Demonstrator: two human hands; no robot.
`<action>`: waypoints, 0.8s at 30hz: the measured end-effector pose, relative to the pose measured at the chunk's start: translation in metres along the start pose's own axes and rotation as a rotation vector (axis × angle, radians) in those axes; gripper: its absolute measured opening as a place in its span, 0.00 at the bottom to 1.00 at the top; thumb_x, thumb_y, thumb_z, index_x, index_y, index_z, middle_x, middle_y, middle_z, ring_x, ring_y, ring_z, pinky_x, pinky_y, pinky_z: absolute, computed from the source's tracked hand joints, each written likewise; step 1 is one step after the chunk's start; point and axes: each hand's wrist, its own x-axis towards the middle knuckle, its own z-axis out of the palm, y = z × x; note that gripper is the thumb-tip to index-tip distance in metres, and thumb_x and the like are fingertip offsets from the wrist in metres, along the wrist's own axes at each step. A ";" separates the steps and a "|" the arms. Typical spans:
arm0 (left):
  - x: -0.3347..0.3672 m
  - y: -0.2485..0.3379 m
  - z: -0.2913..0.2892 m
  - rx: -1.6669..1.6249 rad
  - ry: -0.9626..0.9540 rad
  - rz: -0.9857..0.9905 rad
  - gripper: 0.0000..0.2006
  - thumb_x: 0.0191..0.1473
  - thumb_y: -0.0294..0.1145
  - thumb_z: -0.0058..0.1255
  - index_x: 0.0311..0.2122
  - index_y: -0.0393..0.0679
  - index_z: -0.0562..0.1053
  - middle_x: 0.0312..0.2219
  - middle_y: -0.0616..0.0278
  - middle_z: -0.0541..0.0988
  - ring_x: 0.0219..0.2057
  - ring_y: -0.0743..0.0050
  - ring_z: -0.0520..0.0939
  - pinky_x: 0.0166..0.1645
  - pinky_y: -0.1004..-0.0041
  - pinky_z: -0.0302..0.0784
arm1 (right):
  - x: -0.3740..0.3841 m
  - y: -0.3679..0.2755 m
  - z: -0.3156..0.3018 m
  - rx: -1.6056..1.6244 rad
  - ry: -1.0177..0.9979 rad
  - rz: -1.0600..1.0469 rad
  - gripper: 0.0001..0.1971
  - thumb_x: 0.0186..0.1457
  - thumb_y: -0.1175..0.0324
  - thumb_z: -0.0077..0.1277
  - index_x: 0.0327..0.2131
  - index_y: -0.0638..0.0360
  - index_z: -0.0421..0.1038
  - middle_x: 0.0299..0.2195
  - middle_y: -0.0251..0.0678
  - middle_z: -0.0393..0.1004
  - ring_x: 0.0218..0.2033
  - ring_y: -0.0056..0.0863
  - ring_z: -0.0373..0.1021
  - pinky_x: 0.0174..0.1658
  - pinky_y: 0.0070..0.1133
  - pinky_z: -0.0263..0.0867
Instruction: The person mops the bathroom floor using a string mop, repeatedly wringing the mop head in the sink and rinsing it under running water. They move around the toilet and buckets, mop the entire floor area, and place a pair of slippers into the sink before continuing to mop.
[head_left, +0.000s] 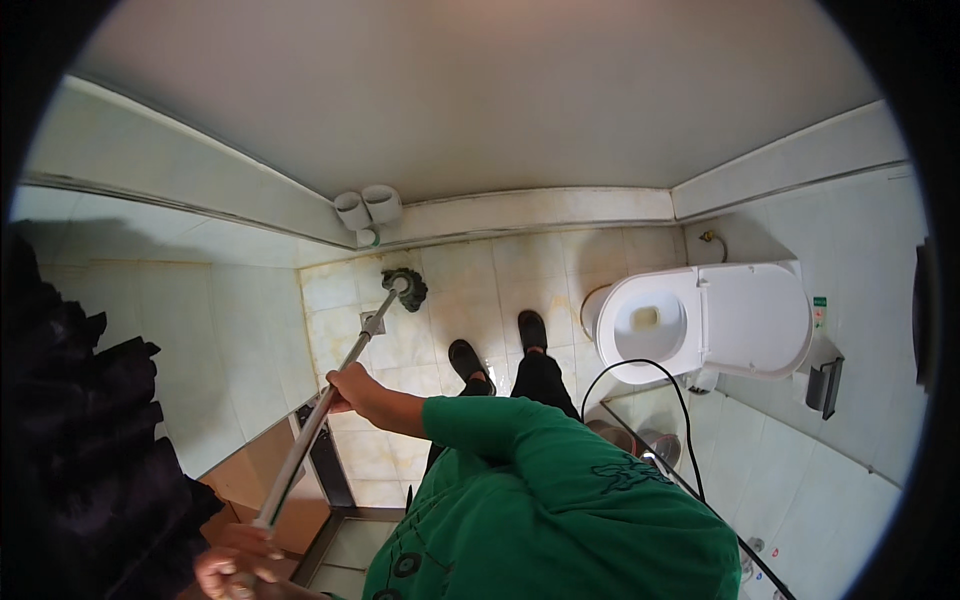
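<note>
A long pale pole with a dark, wet-looking mop head (404,289) slants down across the left side of my body. My left hand (235,562), at the lower left, is wrapped round the top end of the mop handle (300,445). Farther down the shaft, my right hand (350,387) grips it, the arm in its green sleeve reaching across my front. The mop head rests on the tiled floor (465,275) close to the far wall, beside a square floor drain (373,322).
A white toilet (650,315) with its lid raised stands right of my feet. White cups or rolls (365,208) sit on the far left ledge. Dark draped cloth (85,420) hangs at left. A black cable (690,425) loops at right, near a bin (660,447).
</note>
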 end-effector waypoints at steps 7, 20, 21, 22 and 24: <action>0.007 0.046 -0.057 -0.205 -0.300 0.022 0.28 0.53 0.57 0.52 0.53 0.50 0.70 0.32 0.50 0.81 0.35 0.43 0.81 0.38 0.50 0.75 | -0.067 -0.037 0.016 0.153 -0.131 -0.059 0.13 0.59 0.69 0.44 0.38 0.74 0.59 0.33 0.51 0.72 0.31 0.45 0.77 0.35 0.38 0.79; 0.024 -0.019 0.147 -0.241 -0.162 -0.083 0.12 0.54 0.35 0.55 0.33 0.36 0.70 0.12 0.62 0.71 0.21 0.63 0.78 0.44 0.51 0.72 | -0.075 -0.121 -0.154 0.241 0.130 -0.350 0.10 0.58 0.70 0.44 0.36 0.69 0.64 0.31 0.43 0.73 0.32 0.40 0.77 0.39 0.36 0.78; 0.027 -0.019 0.150 -0.234 -0.157 -0.101 0.11 0.53 0.34 0.55 0.33 0.36 0.70 0.12 0.62 0.71 0.20 0.63 0.77 0.44 0.51 0.72 | -0.079 -0.127 -0.157 0.272 0.108 -0.364 0.09 0.58 0.70 0.44 0.35 0.69 0.64 0.31 0.43 0.73 0.32 0.40 0.77 0.39 0.36 0.78; 0.027 -0.019 0.151 -0.262 -0.146 -0.095 0.10 0.53 0.33 0.54 0.33 0.36 0.70 0.11 0.62 0.70 0.20 0.63 0.77 0.44 0.50 0.72 | -0.082 -0.130 -0.159 0.251 0.121 -0.345 0.09 0.58 0.70 0.44 0.35 0.69 0.64 0.31 0.43 0.73 0.33 0.40 0.77 0.39 0.36 0.78; 0.025 -0.019 0.154 -0.308 -0.117 -0.135 0.09 0.51 0.30 0.52 0.33 0.35 0.70 0.11 0.61 0.70 0.20 0.63 0.77 0.44 0.49 0.72 | -0.090 -0.127 -0.166 0.247 0.125 -0.299 0.09 0.58 0.70 0.44 0.35 0.69 0.63 0.30 0.43 0.72 0.33 0.40 0.77 0.39 0.36 0.77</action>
